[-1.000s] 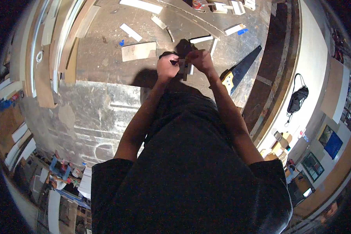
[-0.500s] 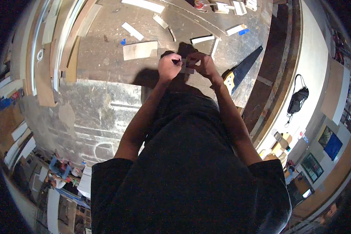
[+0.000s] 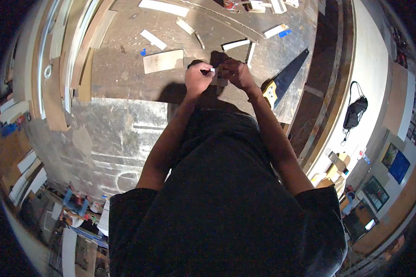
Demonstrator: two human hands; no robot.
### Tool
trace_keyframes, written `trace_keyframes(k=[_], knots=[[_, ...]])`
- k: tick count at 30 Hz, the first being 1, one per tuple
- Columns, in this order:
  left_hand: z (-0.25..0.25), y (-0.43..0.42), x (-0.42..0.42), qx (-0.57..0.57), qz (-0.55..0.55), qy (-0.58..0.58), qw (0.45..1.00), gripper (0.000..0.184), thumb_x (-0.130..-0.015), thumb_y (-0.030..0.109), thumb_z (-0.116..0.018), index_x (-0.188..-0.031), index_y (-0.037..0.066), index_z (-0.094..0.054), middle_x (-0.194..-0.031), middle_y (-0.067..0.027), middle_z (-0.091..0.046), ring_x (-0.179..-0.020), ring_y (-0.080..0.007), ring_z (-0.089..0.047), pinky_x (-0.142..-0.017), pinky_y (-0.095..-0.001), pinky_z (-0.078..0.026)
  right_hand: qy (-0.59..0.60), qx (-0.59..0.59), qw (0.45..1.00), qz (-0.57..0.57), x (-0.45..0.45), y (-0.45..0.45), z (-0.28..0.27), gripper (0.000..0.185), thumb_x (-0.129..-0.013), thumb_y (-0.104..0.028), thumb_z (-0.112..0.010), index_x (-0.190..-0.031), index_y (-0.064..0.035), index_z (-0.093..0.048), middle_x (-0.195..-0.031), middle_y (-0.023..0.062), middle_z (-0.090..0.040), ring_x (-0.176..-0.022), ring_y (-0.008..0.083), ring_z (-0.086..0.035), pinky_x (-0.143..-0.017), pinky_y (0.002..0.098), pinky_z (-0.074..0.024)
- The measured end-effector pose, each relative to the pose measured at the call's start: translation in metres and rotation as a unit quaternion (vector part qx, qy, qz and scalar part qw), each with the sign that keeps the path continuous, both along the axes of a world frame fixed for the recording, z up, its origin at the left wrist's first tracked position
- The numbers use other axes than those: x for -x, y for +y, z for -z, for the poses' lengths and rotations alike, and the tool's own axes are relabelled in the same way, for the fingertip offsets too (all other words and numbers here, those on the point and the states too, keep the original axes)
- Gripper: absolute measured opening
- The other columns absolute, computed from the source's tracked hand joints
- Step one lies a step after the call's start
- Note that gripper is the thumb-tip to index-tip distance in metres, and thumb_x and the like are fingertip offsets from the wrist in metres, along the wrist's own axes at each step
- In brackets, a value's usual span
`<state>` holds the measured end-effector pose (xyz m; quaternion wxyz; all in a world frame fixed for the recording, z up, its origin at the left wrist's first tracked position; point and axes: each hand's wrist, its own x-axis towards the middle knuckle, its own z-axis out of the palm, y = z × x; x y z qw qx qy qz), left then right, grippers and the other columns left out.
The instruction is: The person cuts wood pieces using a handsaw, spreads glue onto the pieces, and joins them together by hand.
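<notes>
My left hand (image 3: 198,79) is closed, thumb against fingers, with a small pale piece (image 3: 212,70) showing at its fingertips. Close beside it, my right hand (image 3: 236,75) is bent in a pinch in the shadow; what it holds is too dark to make out. A small greyish strip (image 3: 221,78) shows in the gap between the hands, its kind unclear. To the left lies a flat wooden block (image 3: 163,61) on the brown worktable (image 3: 120,76). A handsaw (image 3: 286,76) with a yellow and black handle rests right of my right hand.
Beyond the hands lie several white-faced wood offcuts (image 3: 153,39) and blue scraps (image 3: 285,33). Long boards (image 3: 81,55) run along the left side. On the right, past a dark gap, a black pouch (image 3: 356,113) lies on a white panel (image 3: 374,60).
My right fingers have closed up from a looser, rounded pinch. A pale piece now shows at my left fingertips. The whole view has shifted slightly; the saw and offcuts stay put.
</notes>
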<state>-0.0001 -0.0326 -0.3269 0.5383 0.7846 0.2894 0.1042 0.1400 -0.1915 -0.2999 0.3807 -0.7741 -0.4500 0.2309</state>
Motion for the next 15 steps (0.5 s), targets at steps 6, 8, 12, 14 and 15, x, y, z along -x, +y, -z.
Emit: trace_keyframes(k=[6,8,12,14,15], knots=[[-0.011,0.000,-0.002,-0.011,0.004,0.010,1.000,0.020,-0.073,0.008,-0.084,-0.093,0.007,-0.078,-0.092,-0.0075,-0.079,-0.086,-0.0199,-0.077,-0.077,-0.0320,-0.058,-0.008,-0.011,1.000,0.005,0.002,-0.001,0.003,0.026,-0.082,-0.014,-0.076,-0.106,-0.0054,-0.078,-0.106,0.0169,-0.074,-0.095,0.0331,-0.073,-0.082,0.0390,-0.0582],[-0.011,-0.001,-0.002,-0.021,-0.002,0.018,1.000,0.019,-0.074,0.008,-0.084,-0.092,0.007,-0.078,-0.092,-0.0077,-0.079,-0.086,-0.0203,-0.077,-0.077,-0.0324,-0.058,0.004,0.009,1.000,0.015,0.001,-0.001,0.005,0.025,-0.082,-0.015,-0.075,-0.106,-0.0064,-0.078,-0.106,0.0166,-0.074,-0.096,0.0329,-0.073,-0.082,0.0394,-0.0582],[-0.011,0.000,-0.002,-0.013,-0.001,0.020,1.000,0.019,-0.073,0.008,-0.084,-0.092,0.007,-0.079,-0.091,-0.0079,-0.079,-0.085,-0.0206,-0.077,-0.076,-0.0326,-0.058,-0.033,-0.017,0.999,-0.008,0.003,-0.003,0.009,0.025,-0.081,-0.016,-0.074,-0.104,-0.0084,-0.079,-0.106,0.0152,-0.074,-0.099,0.0316,-0.072,-0.084,0.0395,-0.0583],[-0.006,-0.001,-0.002,-0.009,-0.005,0.005,1.000,0.020,-0.073,0.008,-0.084,-0.092,0.008,-0.079,-0.091,-0.0075,-0.079,-0.084,-0.0210,-0.077,-0.075,-0.0323,-0.058,-0.028,-0.022,0.999,0.007,0.006,0.000,-0.004,0.024,-0.081,-0.016,-0.073,-0.103,-0.0086,-0.079,-0.106,0.0145,-0.074,-0.100,0.0314,-0.072,-0.085,0.0393,-0.0582],[-0.005,-0.001,-0.002,-0.009,-0.003,0.004,1.000,0.020,-0.073,0.008,-0.084,-0.092,0.008,-0.079,-0.091,-0.0075,-0.079,-0.084,-0.0210,-0.077,-0.075,-0.0323,-0.058,-0.020,-0.031,0.999,0.007,0.006,0.000,-0.005,0.023,-0.081,-0.016,-0.073,-0.102,-0.0092,-0.079,-0.106,0.0139,-0.074,-0.100,0.0315,-0.072,-0.086,0.0394,-0.0581]])
